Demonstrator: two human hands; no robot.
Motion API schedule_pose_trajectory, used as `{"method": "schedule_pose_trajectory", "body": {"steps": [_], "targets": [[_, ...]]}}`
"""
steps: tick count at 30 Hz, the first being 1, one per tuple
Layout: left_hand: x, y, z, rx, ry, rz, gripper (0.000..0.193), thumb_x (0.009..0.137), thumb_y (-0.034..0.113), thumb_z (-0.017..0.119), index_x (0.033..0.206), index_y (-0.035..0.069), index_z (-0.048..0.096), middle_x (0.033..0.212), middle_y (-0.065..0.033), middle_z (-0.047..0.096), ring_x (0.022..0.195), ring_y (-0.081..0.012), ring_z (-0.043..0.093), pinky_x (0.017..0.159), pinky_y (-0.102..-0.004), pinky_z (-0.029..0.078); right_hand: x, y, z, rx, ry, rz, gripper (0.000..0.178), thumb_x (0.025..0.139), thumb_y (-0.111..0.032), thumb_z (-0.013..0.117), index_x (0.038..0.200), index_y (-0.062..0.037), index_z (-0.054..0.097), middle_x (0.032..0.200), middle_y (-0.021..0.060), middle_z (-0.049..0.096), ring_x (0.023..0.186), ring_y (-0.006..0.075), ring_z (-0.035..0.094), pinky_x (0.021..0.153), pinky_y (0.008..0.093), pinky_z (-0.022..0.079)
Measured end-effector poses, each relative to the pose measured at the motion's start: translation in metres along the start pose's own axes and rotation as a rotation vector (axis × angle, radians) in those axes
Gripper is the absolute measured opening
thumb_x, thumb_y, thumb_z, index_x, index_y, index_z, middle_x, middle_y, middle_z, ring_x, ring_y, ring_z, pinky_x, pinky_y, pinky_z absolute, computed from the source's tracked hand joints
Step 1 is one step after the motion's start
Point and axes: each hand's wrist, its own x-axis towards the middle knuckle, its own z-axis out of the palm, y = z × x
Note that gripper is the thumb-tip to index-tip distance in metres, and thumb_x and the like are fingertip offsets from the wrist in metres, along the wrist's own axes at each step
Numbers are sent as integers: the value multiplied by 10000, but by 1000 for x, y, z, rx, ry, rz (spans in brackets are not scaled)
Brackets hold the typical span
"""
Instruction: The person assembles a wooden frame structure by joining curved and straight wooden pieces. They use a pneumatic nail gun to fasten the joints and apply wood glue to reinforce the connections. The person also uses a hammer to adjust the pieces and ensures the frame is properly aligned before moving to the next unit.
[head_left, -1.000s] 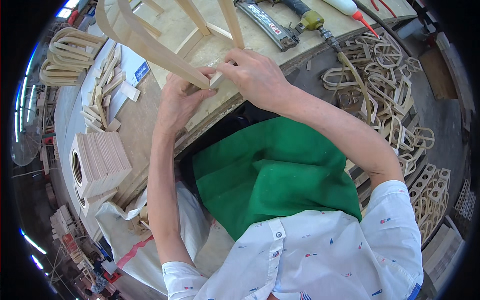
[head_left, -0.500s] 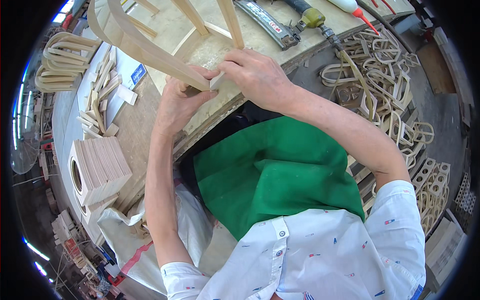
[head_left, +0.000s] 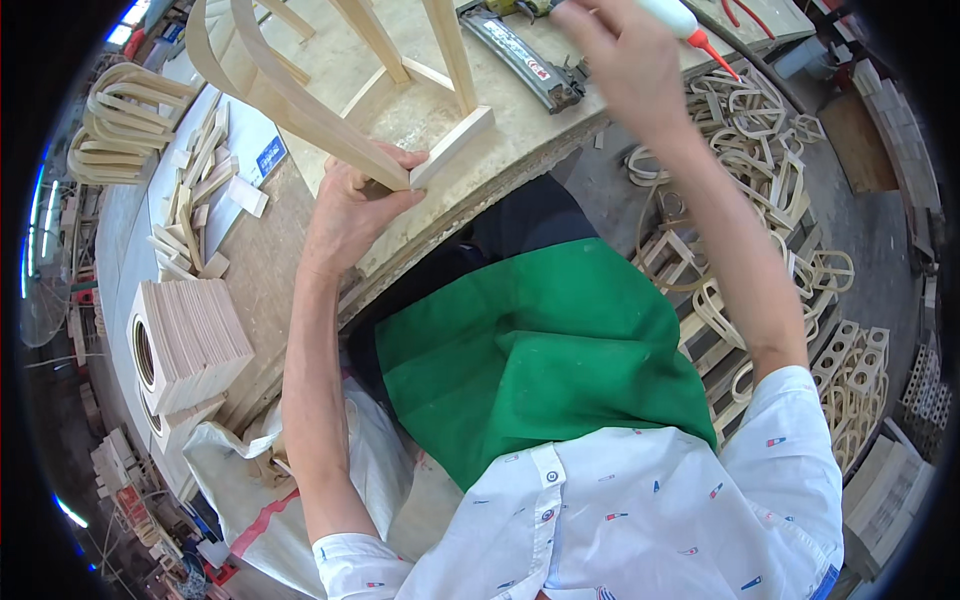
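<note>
My left hand [head_left: 352, 205] pinches the corner where a curved, bent-wood strip [head_left: 310, 125] meets a short straight wooden strip [head_left: 452, 148]. Both belong to a pale wooden frame standing on the workbench, with upright legs [head_left: 452, 60] joined by low rails. My right hand [head_left: 640, 75] is off the frame, over the nail gun [head_left: 520, 60] lying at the bench's far right edge. Motion smears its fingers, and they cover the gun's handle, so whether they grip it is unclear.
A white glue bottle with a red nozzle [head_left: 698, 38] lies past my right hand. Wood offcuts [head_left: 200, 195], stacked square plates with round holes [head_left: 190, 335] and bent-wood loops [head_left: 130, 120] are on the left. More loops [head_left: 750, 130] pile up beyond the bench edge [head_left: 480, 195].
My right hand has left the frame's straight strip and moved up and right to the nail gun, uncovering the strip. My left hand stays at the corner.
</note>
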Motion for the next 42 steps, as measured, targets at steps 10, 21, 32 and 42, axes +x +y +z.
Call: {"method": "schedule_pose_trajectory", "body": {"steps": [10, 21, 32, 42], "targets": [[6, 2, 0, 55, -13, -63, 282, 701, 44, 769, 976, 86, 727, 965, 8, 648, 1013, -130, 581, 1165, -345, 209, 74, 79, 16, -85, -620, 840, 425, 737, -328, 771, 862, 69, 684, 749, 167, 674, 633, 254, 638, 593, 357, 500], [2, 2, 0, -7, -24, -67, 289, 714, 35, 767, 995, 80, 719, 995, 6, 645, 1022, -142, 574, 1084, -336, 333, -59, -54, -67, 652, -247, 916, 313, 888, -264, 657, 1000, 15, 572, 684, 69, 607, 507, 117, 574, 468, 254, 480], [3, 3, 0, -3, -40, -65, 331, 728, 23, 769, 1047, 97, 718, 1041, 9, 591, 1025, -136, 571, 934, -301, 453, -142, -126, -12, 1287, -80, 1139, 261, 950, -211, 565, 1045, 29, 530, 952, 109, 618, 532, 117, 550, 447, 265, 471], [3, -2, -1, 58, -26, -28, 329, 726, 10, 764, 1041, 93, 719, 1037, 9, 604, 1022, -137, 570, 940, -304, 444, -143, -132, -6, 1309, -58, 1114, 248, 954, -199, 557, 1055, 24, 518, 975, 115, 608, 536, 119, 550, 452, 267, 473]]}}
